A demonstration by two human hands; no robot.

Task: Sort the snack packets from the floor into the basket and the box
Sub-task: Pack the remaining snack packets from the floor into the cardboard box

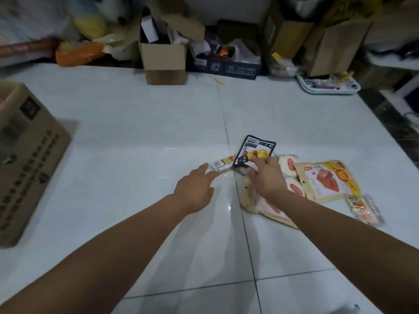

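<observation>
Picking up is the step in hand: the right hand (266,177) pinches the dark snack packet (255,150) by its near edge, over the pile on the floor (136,132). The left hand (195,189) reaches, fingers (201,169) straight and empty, almost at the small stick packet (223,160). The next move is likely a carry to the box (29,155) at left; no basket shows.

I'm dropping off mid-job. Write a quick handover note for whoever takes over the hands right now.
Right hand pinches the dark packet at the pile's far edge.
Left hand is open, fingers stretched toward the small yellow stick packet; contact unclear.
On the floor: two round white-and-red packets, two large beige packets, a small clear packet.
Cardboard box stands at the left, contents not visible. Basket not in view.
Done: nothing I can confirm.
Left: sort every packet listed.
</observation>
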